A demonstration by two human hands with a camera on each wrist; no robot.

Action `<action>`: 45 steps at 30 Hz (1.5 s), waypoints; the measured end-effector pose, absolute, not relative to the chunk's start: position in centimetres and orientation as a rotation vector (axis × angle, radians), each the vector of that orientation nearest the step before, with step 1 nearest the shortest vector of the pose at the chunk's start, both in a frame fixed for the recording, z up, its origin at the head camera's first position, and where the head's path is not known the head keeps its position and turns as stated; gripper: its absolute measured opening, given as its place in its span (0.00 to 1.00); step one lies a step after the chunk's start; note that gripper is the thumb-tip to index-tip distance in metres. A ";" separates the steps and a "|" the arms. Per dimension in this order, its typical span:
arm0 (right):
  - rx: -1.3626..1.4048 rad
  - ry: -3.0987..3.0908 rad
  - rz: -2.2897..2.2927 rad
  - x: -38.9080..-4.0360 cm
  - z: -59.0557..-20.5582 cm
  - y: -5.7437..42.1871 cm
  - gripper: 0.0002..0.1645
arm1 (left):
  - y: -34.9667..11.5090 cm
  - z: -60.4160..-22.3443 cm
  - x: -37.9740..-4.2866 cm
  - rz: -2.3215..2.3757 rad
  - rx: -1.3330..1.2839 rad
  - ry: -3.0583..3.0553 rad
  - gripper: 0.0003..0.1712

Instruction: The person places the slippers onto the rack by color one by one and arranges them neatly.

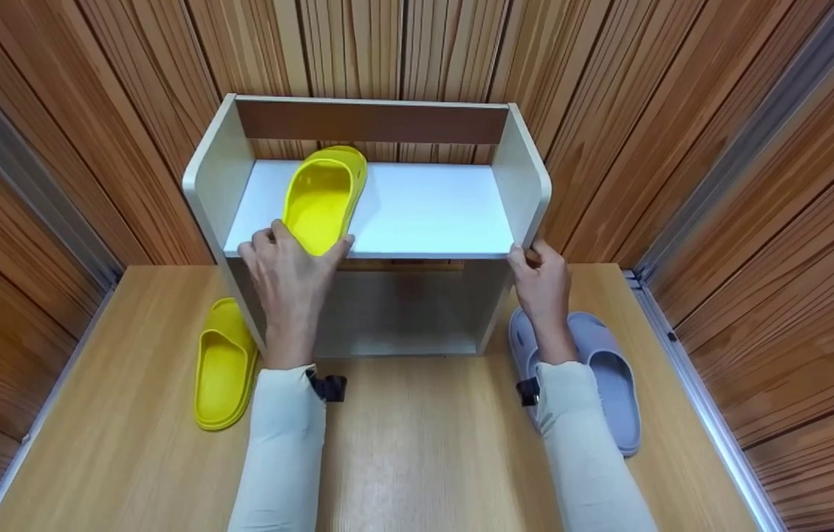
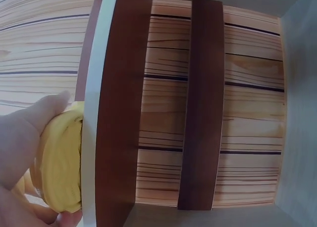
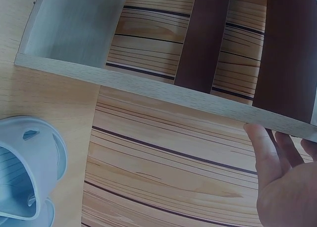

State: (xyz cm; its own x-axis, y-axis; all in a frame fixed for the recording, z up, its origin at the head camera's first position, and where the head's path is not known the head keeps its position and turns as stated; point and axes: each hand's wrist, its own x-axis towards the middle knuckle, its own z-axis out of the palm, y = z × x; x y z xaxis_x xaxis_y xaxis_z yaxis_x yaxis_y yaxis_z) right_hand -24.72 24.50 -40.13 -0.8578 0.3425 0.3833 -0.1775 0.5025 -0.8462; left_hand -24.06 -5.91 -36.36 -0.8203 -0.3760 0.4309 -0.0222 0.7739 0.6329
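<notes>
A yellow clog (image 1: 322, 199) lies toe-back on the white upper board of a small shoe rack (image 1: 431, 210), left of its middle. Around the clog's heel (image 2: 62, 162) my left hand (image 1: 287, 284) has its thumb on one side and fingers on the other. At the rack's right front edge my right hand (image 1: 544, 288) grips the side panel, thumb at the front; in the right wrist view the fingers (image 3: 265, 152) touch the panel's outer face. Its mate, another yellow clog (image 1: 226, 369), stands on the floor left of the rack.
A pair of grey-blue clogs (image 1: 612, 384) stands on the floor to the right, partly behind my right forearm. The rack has a lower compartment (image 1: 394, 310) with a brown crossbar (image 2: 202, 103) at its back. Wood-panelled walls (image 1: 778, 266) close in behind and at both sides.
</notes>
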 end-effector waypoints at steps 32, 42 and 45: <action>-0.126 -2.227 1.415 -24.6 -40.2 24.7 0.22 | -9.0 -38.9 -21.4 -0.742 0.189 -2.203 0.55; -0.121 -2.230 1.392 -24.5 -40.2 24.6 0.22 | -12.1 -40.8 -19.7 -0.768 0.286 -2.184 0.58; -0.119 -2.232 1.378 -24.5 -40.2 24.5 0.21 | -13.2 -41.6 -19.3 -0.790 0.337 -2.199 0.58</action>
State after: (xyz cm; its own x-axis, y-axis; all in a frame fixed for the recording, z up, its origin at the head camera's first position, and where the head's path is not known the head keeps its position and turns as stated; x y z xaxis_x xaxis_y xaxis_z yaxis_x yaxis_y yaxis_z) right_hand -24.53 24.54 -40.24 -0.8663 0.3306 0.3744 -0.1866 0.4810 -0.8566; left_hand -19.26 -13.16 -41.56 -0.6754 -0.4634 0.5737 0.0079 0.7733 0.6340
